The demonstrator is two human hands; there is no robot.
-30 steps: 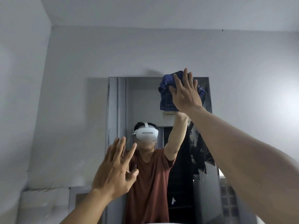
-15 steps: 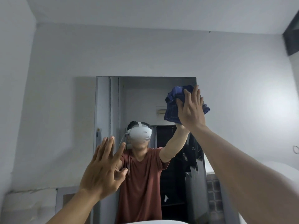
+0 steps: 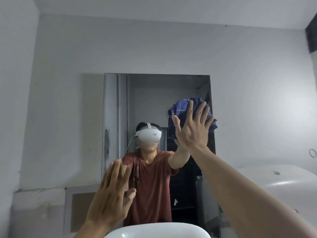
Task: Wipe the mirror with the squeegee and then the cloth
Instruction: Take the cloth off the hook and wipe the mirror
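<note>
A tall rectangular mirror (image 3: 147, 100) hangs on the grey wall ahead and reflects a person in a red shirt with a white headset. My right hand (image 3: 193, 129) presses a crumpled blue checked cloth (image 3: 180, 109) flat against the glass near the mirror's right edge, at mid height, fingers spread over it. My left hand (image 3: 113, 193) is raised in front of the mirror's lower left part, fingers apart, holding nothing; I cannot tell whether it touches the glass. No squeegee is in view.
A white basin rim (image 3: 157, 231) shows at the bottom centre below the mirror. A large white rounded fixture (image 3: 281, 182) sits at the right. A grey panel (image 3: 80, 203) is set in the wall at lower left.
My right hand has slid the cloth down the right side of the mirror from its top corner to mid height. The view tilted down, bringing the basin into sight. The left hand stays raised.
</note>
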